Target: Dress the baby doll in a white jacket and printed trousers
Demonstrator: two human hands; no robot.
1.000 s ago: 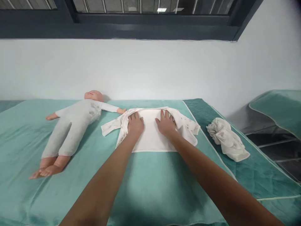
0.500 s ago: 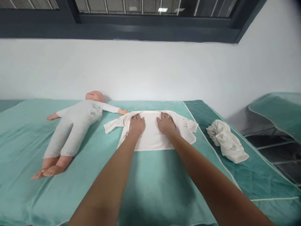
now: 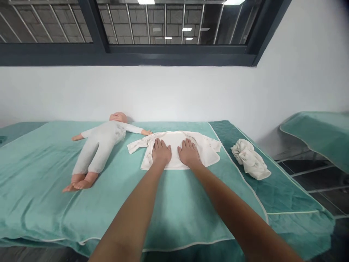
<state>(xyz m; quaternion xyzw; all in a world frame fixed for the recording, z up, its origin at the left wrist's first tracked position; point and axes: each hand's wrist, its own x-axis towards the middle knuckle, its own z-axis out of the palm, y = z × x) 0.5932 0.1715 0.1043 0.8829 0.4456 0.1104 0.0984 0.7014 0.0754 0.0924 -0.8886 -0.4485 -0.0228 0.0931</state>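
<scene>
A small white baby shirt (image 3: 176, 145) lies opened out on the green bedding, its sleeves spread to both sides. My left hand (image 3: 161, 153) rests flat on its left part, fingers stretched out and pointing away from me. On the right part my right hand (image 3: 189, 153) lies palm down in the same way, its fingers extended. Between the two hands the plain white inside of the shirt shows. To the left, a baby doll (image 3: 105, 140) in a white suit lies on its back, one hand close to the shirt's left sleeve.
A crumpled white patterned garment (image 3: 250, 160) lies at the right on the darker green cover (image 3: 286, 196). Behind the bed rises a white wall (image 3: 169, 94) with a barred window (image 3: 174, 54). Another green-covered surface (image 3: 321, 134) stands farther right, above a dark tiled floor (image 3: 321, 178).
The view has tilted up and drawn back, showing more of the window and the bed's front edge. My hands have slid slightly down the shirt and flattened, fingers now straighter.
</scene>
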